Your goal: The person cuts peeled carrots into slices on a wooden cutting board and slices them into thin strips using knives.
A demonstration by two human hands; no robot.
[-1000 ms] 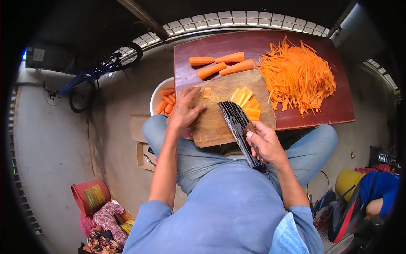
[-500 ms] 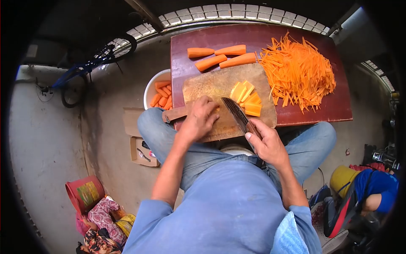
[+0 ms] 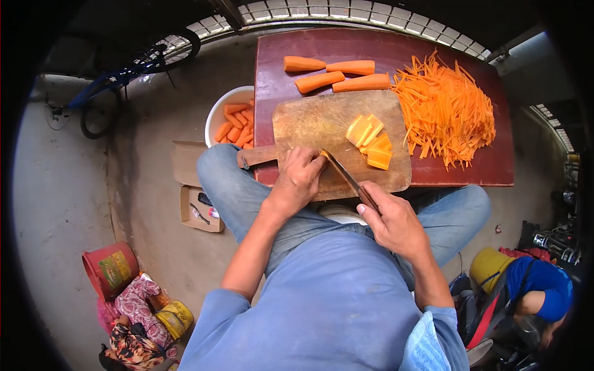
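Note:
My left hand [image 3: 299, 176] rests on the wooden cutting board [image 3: 309, 117], fingertips curled onto a small orange piece, mostly hidden beneath them. My right hand [image 3: 394, 219] grips the wooden handle of a knife [image 3: 342, 171]. Its blade is edge-down, with the tip end beside my left fingertips. Flat carrot slices [image 3: 373, 137] lie fanned on the board's right part. Several peeled carrots [image 3: 361, 83] rest on the red table beyond the board. A large heap of carrot shreds [image 3: 445, 111] is to the right of the board.
The red table [image 3: 458, 176] stands before my crossed legs. A white bucket [image 3: 213, 117] of carrots is left of it. A box [image 3: 201, 210], a red bucket [image 3: 111, 269] and a bicycle [image 3: 99, 93] are at left. Other people sit at lower left and lower right.
My left hand has moved right and down from the board's left edge toward its front. The knife has turned from flat to edge-down and its tip end now meets my left fingertips.

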